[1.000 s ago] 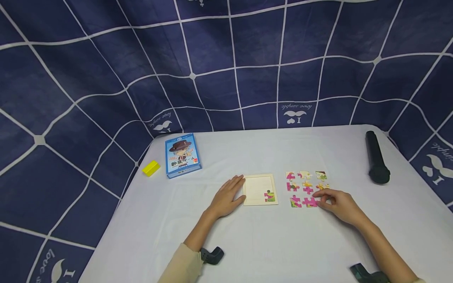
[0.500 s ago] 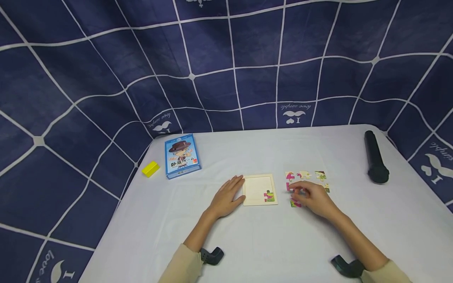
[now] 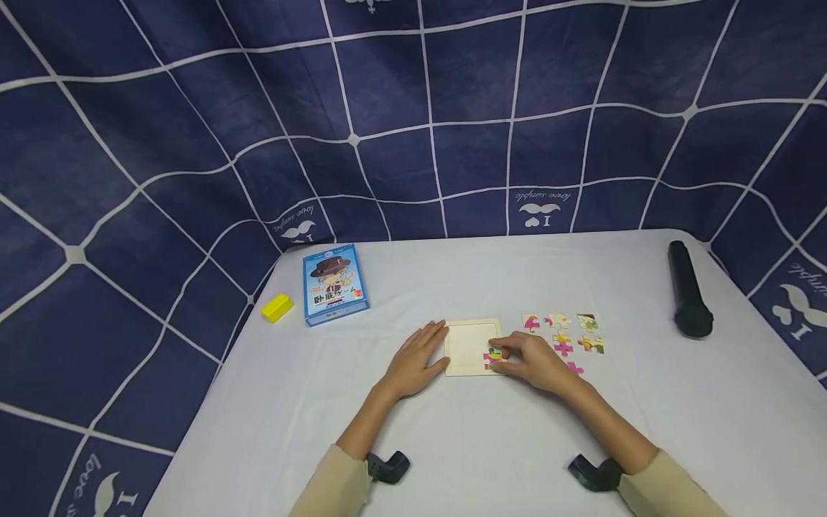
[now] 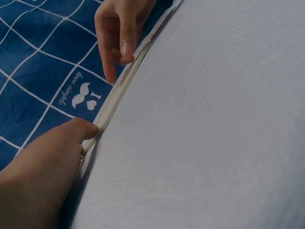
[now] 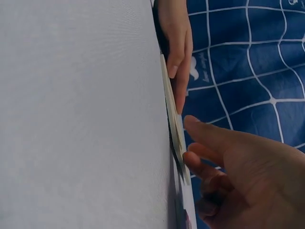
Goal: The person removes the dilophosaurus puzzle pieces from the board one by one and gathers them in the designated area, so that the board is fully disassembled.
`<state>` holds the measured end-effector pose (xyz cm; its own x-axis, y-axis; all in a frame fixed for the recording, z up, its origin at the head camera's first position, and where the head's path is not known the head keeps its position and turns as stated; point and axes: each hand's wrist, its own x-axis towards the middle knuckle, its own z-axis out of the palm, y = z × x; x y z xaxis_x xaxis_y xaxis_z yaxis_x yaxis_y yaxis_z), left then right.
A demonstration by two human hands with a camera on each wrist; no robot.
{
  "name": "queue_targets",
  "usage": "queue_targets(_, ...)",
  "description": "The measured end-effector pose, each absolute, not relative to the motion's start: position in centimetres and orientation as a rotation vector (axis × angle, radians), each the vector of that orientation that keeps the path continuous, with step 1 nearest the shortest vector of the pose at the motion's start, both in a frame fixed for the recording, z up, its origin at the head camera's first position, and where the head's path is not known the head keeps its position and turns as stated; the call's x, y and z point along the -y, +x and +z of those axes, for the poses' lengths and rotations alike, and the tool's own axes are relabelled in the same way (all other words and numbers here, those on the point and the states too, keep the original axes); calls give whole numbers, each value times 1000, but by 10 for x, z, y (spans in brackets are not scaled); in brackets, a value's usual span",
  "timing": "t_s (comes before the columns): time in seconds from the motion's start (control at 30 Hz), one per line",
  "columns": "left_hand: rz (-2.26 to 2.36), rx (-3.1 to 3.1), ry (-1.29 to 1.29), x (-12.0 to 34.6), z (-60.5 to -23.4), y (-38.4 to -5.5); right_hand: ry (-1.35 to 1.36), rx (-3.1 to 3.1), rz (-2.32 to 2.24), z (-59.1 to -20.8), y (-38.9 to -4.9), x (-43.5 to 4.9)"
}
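My left hand (image 3: 412,364) rests on the table with fairly straight fingers, touching the left edge of a square wooden puzzle tray (image 3: 470,373). My right hand (image 3: 535,362) is over the tray's lower right corner. Its thumb and index finger are bent around a pink and green puzzle piece (image 3: 489,361) lying there; the fingers partly cover it. In the right wrist view, the right thumb (image 5: 205,133) and finger are slightly apart by the tray edge (image 5: 172,109), and the piece is not visible. Loose puzzle pieces (image 3: 563,345) lie right of the tray, some possibly hidden under my right hand.
A blue picture box (image 3: 334,285) and a yellow block (image 3: 277,308) are at the back left of the white-covered table (image 3: 413,287). A black microphone-shaped object (image 3: 690,291) lies at the right. A dark blue checked curtain (image 3: 465,151) hangs behind.
My right hand has moved left from the loose pieces to the piece in the tray's lower right corner. My left hand has stayed at the tray's left edge.
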<state>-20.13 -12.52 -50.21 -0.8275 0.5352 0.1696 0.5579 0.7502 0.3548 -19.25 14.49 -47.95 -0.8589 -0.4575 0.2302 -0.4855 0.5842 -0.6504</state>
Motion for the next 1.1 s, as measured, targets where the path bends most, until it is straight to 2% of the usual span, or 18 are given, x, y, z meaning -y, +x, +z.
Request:
queue_targets(0.7, -621, 2884, -901, 125, -501, -200, 782, 2768, 1144, -482, -192, -142)
queue_targets(1.1, -615, 2882, -899, 125, -502, -201, 802, 2708, 1299, -483, -194, -143)
